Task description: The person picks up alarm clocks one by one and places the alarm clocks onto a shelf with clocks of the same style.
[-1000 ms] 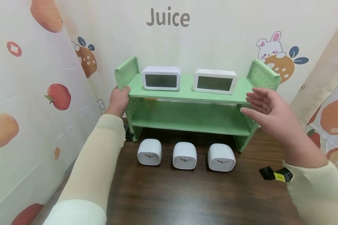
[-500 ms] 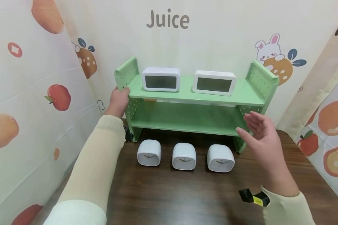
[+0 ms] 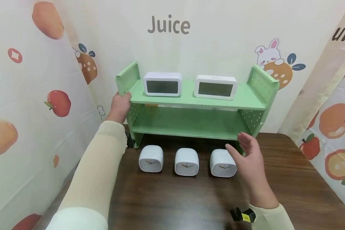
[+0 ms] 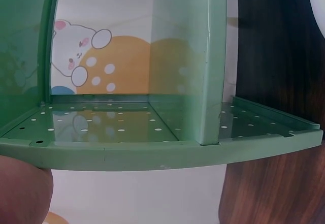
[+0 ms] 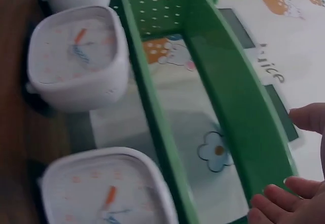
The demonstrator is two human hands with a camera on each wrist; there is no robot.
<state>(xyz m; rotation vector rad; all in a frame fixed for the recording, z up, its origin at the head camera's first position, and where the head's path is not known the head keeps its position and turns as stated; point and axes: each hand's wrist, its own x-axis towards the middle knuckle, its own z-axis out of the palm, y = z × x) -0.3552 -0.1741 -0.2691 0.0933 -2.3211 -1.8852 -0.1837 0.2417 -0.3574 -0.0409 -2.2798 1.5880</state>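
Observation:
My left hand grips the left side panel of a green two-tier shelf; its fingers are mostly hidden behind the panel. In the left wrist view part of that hand shows below the perforated panel edge. My right hand holds nothing, thumb apart from the fingers, just right of a white rounded analog clock. A middle clock and a left clock of the same kind stand in a row with it. The right wrist view shows extended fingers beside the shelf.
Two white digital clocks with dark screens, a left one and a right one, stand on the top tier. A dark wooden table carries everything. Printed curtains close in behind and at both sides.
My right hand has moved down and left, from beside the shelf's upper right end to beside the rightmost analog clock. My left hand keeps its grip on the shelf. The view has tilted slightly up.

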